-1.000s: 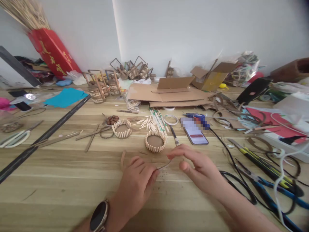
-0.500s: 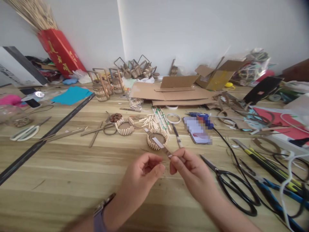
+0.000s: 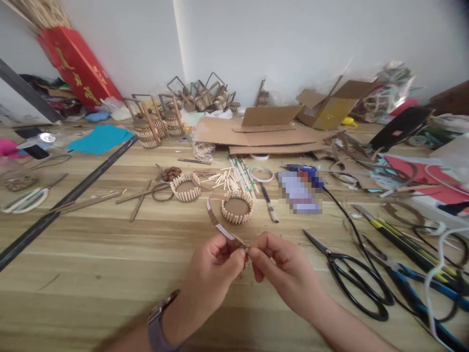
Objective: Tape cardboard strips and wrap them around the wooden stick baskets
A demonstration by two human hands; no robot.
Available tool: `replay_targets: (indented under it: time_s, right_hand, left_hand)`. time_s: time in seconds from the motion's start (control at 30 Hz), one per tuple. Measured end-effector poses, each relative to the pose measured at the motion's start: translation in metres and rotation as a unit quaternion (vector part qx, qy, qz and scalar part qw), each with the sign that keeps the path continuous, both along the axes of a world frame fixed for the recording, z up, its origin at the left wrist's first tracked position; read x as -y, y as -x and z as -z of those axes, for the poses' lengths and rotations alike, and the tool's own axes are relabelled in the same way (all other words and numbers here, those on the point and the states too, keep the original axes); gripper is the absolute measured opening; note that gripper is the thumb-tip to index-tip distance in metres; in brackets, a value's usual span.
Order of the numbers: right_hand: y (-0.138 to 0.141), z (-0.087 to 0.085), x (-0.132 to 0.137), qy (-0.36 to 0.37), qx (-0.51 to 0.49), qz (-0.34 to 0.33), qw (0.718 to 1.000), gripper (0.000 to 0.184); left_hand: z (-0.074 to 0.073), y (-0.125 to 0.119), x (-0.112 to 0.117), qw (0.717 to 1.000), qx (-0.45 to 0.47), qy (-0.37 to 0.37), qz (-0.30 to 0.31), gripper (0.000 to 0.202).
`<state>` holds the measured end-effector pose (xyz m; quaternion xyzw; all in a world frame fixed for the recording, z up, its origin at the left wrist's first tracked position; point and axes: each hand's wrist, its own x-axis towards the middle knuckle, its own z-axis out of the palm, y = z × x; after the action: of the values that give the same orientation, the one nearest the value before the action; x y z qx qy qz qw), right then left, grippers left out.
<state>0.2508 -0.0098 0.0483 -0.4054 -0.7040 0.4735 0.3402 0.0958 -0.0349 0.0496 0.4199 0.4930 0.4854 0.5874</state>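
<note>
A thin brown strip [image 3: 213, 220] with white patches on it curves up and away from my fingers. My left hand [image 3: 220, 269] pinches it near its lower end. Close beside it, my right hand [image 3: 280, 264] pinches the same end between thumb and forefinger. Just beyond the hands stands a round brown base ringed with short pale sticks [image 3: 237, 208]. A second ringed base [image 3: 185, 187] sits to its left, close to a bowl of brown nuts or beads [image 3: 171, 173]. Loose pale sticks [image 3: 225, 180] lie behind them.
Black-handled scissors [image 3: 351, 278], pliers [image 3: 406, 283] and a yellow-black cutter [image 3: 399, 242] lie at right. A blue glue gun [image 3: 302, 171] rests by a phone [image 3: 298, 193]. White-handled scissors [image 3: 27, 199] are at left. Flat cardboard [image 3: 264, 134] and small finished baskets [image 3: 148, 132] stand behind.
My left hand has closed on the strip, which was in my right hand alone. The strip now bends into a curve toward the left, and the view has shifted slightly.
</note>
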Motion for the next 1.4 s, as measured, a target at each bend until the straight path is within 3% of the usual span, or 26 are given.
replay_targets:
  time_s: [0.13,0.3,0.4,0.5,0.57,1.1,1.4]
  right_hand:
    - [-0.002,0.003,-0.001,0.039,-0.019,-0.007,0.999,0.032]
    - [-0.003,0.003,-0.001,0.014,0.011,0.002,1.000,0.031]
    - [-0.003,0.000,-0.001,-0.133,0.046,0.068,0.988,0.016]
    - [-0.003,-0.005,0.001,-0.366,0.084,0.156,0.914,0.006]
    - [-0.001,-0.007,0.003,-0.437,0.108,0.167,0.877,0.005]
    - [0.002,0.001,0.004,-0.400,0.137,0.139,0.895,0.012]
    - [0.001,0.000,0.003,-0.453,0.202,0.128,0.859,0.020]
  left_hand:
    - [0.001,0.002,0.000,1.000,0.018,0.000,0.015,0.016]
    - [0.003,0.003,0.001,0.999,0.046,0.008,0.004,0.021]
    - [0.005,0.002,0.001,0.999,0.034,-0.003,-0.032,0.024]
    - [0.008,0.000,0.001,0.997,0.015,-0.016,-0.079,0.025]
    - [0.010,-0.002,0.002,0.996,0.004,-0.022,-0.092,0.026]
    - [0.013,-0.005,0.010,0.991,-0.103,-0.073,-0.048,0.025]
    - [0.016,-0.002,0.013,0.982,-0.157,-0.107,-0.024,0.026]
